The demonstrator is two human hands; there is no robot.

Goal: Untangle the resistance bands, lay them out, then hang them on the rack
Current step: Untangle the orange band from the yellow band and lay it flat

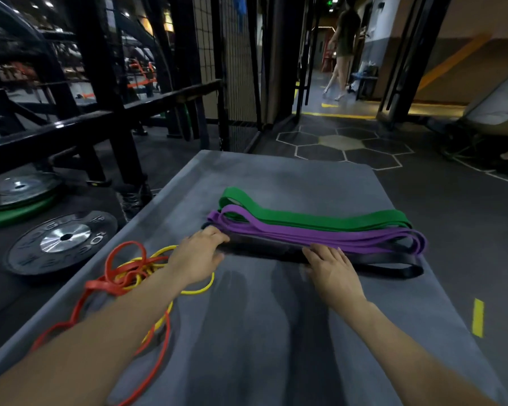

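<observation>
so, from the head view, a grey padded gym mat (276,332) lies on the dark floor, running from near to far. across its far half three wide flat rubber resistance bands lie side by side, stretched left to right: a green band (320,219) farthest, a purple band (335,237) in the middle, and a black band (373,263) nearest. the left hand (198,253) rests at the left end of the black band, its fingers bent over the band's edge, so that grip looks closed on it. the right hand (330,266) lies flat on the middle of the black band with fingers spread and straight, a released grip pressing down. on the near left part of the mat a thin orange band (121,284) and a thin yellow band (159,320) sit tangled together, partly under the left forearm. left of the mat, a black weight plate (62,241) lies flat on the floor, with a green plate (15,213) beyond it, under another dark plate. a black steel rack (106,118) stands at far left. far off, a person (342,48) walks away.
</observation>
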